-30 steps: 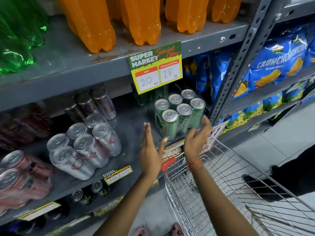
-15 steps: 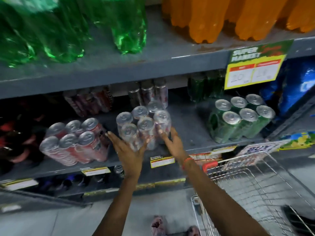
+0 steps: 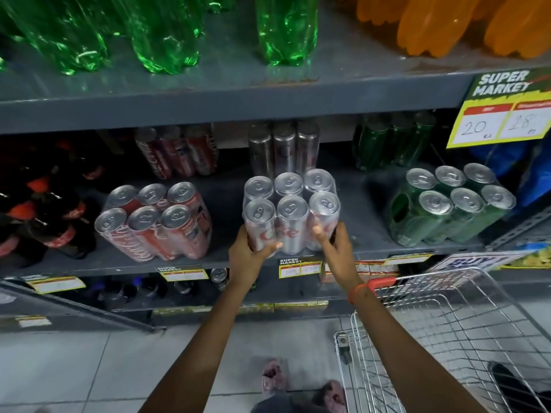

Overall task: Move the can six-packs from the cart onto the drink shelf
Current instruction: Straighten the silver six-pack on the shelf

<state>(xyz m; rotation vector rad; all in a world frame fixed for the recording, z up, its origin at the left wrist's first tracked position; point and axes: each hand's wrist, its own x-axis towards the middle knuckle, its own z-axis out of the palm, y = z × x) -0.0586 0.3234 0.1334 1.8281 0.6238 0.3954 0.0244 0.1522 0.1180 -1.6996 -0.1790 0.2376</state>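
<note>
A silver six-pack of cans (image 3: 290, 213) stands upright on the grey drink shelf (image 3: 226, 257), near its front edge. My left hand (image 3: 249, 253) grips its lower left side, and my right hand (image 3: 335, 244) grips its lower right side. To its left lies a red six-pack (image 3: 155, 222), tilted back. A green six-pack (image 3: 450, 204) sits at the right end of the same shelf. The wire cart (image 3: 459, 329) stands at the lower right, and its visible part holds no packs.
More red, silver and green can packs stand at the back of the shelf. Green bottles (image 3: 161, 31) and orange bottles (image 3: 447, 22) fill the shelf above. A yellow price sign (image 3: 504, 114) hangs at the right. Dark bottles (image 3: 38, 210) crowd the left end. My feet show on the tiled floor.
My hands left the green six-pack and moved left to the silver six-pack, closing on its sides. The view swung left and down along the shelf.
</note>
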